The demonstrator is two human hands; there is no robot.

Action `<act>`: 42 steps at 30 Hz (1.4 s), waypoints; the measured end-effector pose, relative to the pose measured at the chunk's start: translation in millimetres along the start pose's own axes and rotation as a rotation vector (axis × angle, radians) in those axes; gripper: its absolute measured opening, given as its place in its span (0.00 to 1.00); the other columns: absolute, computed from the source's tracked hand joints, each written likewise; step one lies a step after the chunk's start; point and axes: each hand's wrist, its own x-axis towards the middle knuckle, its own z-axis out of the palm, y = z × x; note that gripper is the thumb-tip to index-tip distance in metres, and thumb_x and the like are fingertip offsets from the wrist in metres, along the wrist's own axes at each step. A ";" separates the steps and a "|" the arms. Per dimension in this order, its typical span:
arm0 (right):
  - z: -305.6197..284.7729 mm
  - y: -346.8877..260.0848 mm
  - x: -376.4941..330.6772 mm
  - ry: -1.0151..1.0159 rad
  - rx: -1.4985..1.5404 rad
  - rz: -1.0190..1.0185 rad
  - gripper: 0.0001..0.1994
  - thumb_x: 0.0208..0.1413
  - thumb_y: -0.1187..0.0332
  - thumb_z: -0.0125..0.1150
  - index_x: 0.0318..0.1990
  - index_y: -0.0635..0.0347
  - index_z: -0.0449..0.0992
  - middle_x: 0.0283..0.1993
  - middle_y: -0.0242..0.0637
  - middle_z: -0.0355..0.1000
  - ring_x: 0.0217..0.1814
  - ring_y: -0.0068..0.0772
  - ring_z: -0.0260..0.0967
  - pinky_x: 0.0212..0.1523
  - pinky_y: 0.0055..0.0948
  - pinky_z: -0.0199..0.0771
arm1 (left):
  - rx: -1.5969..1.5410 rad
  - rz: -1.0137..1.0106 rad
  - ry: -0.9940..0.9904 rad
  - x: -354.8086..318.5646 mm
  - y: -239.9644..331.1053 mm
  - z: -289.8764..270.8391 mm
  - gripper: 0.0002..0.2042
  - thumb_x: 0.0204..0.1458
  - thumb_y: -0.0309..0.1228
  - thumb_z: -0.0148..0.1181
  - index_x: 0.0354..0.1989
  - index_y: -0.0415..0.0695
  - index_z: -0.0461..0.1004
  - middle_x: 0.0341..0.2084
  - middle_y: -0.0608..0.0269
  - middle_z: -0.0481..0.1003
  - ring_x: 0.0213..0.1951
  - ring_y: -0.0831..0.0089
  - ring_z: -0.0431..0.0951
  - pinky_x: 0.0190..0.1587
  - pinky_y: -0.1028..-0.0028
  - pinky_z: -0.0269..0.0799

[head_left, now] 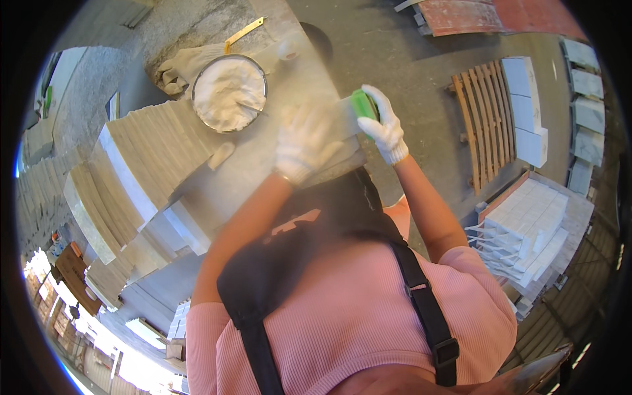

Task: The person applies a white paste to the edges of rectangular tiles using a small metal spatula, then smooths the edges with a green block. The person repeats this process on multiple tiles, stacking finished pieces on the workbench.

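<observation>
My left hand (pixel 304 141), in a white knit glove, lies flat over the pale work surface (pixel 260 164) with its fingers stretched out. Motion blurs it, and nothing shows in its grip. At the table's right edge my right hand (pixel 385 125), also gloved, is closed round a green-handled scraper (pixel 364 107). A pale, blurred blade seems to extend from the scraper toward the left hand. Beyond the left hand stands a round metal-rimmed bowl (pixel 229 93) heaped with white powder. Near the bowl's lower edge lies a small beige piece (pixel 221 155).
A yellow utility knife (pixel 245 33) and a crumpled beige cloth (pixel 187 66) lie behind the bowl. Stacked stone tiles (pixel 155 141) crowd the left side. On the floor at right are a wooden pallet (pixel 484 122) and a strapped pile of white tiles (pixel 526 220).
</observation>
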 end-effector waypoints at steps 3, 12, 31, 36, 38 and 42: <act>3.1 6.0 16.6 0.016 0.117 -0.120 0.37 0.52 0.55 0.66 0.70 0.54 0.64 0.69 0.43 0.64 0.72 0.40 0.60 0.71 0.38 0.59 | 0.004 -0.001 0.016 1.0 1.1 -2.1 0.33 0.42 0.48 0.69 0.57 0.44 0.74 0.58 0.51 0.72 0.60 0.48 0.70 0.59 0.50 0.63; -0.3 -0.4 -2.9 -0.005 -0.034 -0.113 0.35 0.51 0.59 0.67 0.69 0.55 0.66 0.67 0.41 0.66 0.70 0.39 0.63 0.70 0.36 0.60 | 0.006 -0.010 0.000 -0.1 0.7 0.1 0.34 0.43 0.47 0.69 0.59 0.44 0.73 0.59 0.51 0.71 0.61 0.48 0.69 0.60 0.49 0.63; -1.8 -0.1 1.9 -0.001 -0.019 -0.151 0.32 0.52 0.61 0.65 0.66 0.53 0.69 0.65 0.41 0.67 0.69 0.40 0.64 0.68 0.35 0.63 | 0.055 0.001 -0.016 -0.9 0.3 -0.1 0.34 0.43 0.49 0.68 0.59 0.43 0.73 0.60 0.49 0.70 0.61 0.46 0.69 0.61 0.47 0.61; 0.3 -4.1 -6.7 0.017 -0.132 -0.213 0.31 0.51 0.62 0.66 0.66 0.51 0.69 0.62 0.41 0.69 0.67 0.39 0.65 0.67 0.33 0.64 | -0.001 -0.023 -0.040 -2.1 -0.1 2.0 0.35 0.43 0.49 0.68 0.60 0.43 0.72 0.60 0.49 0.70 0.63 0.46 0.68 0.62 0.46 0.60; 3.8 -4.3 15.9 0.067 -0.050 -0.171 0.32 0.51 0.62 0.66 0.67 0.49 0.68 0.64 0.42 0.68 0.68 0.40 0.65 0.67 0.34 0.64 | 0.016 -0.005 -0.038 -1.5 -2.1 2.6 0.35 0.44 0.49 0.68 0.60 0.44 0.72 0.60 0.50 0.70 0.63 0.47 0.68 0.62 0.46 0.60; 0.6 -5.9 23.5 0.044 0.007 -0.102 0.33 0.51 0.61 0.66 0.68 0.50 0.68 0.65 0.43 0.68 0.69 0.40 0.64 0.68 0.34 0.63 | 0.099 0.008 0.015 -4.4 -1.7 6.7 0.34 0.45 0.49 0.67 0.60 0.44 0.73 0.60 0.50 0.71 0.63 0.47 0.68 0.61 0.46 0.60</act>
